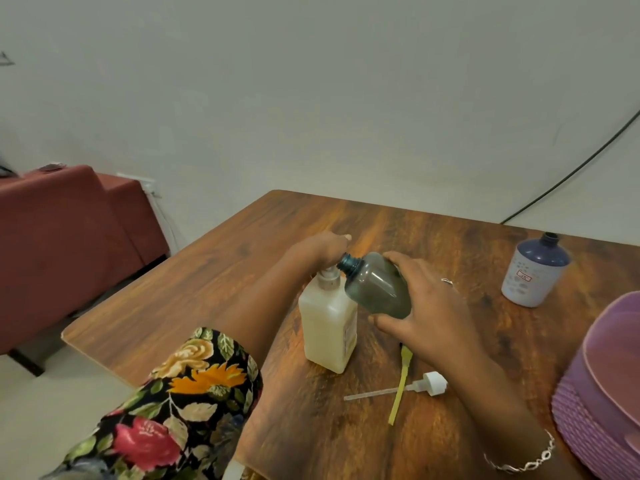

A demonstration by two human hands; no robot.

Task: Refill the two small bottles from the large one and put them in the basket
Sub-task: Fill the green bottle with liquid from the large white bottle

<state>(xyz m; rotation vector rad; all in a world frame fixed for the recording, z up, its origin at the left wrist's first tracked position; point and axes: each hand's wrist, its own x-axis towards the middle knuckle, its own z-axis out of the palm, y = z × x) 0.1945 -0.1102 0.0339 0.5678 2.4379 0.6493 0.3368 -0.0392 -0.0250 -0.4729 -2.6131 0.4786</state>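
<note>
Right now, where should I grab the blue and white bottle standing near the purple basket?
Grip the blue and white bottle round its wide white lower body, coming from its left, since the purple basket sits to its right. It stands upright, uncapped, so skip the narrow open neck and keep it level.

Head-worn camera looks forward and down, near the table (207, 271).

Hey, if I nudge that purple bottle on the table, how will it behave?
The purple bottle stands upright with no cap, so a tip would likely spill anything inside. It looks like plastic, probably light and not fragile. Its round body would probably roll if it fell.
</note>
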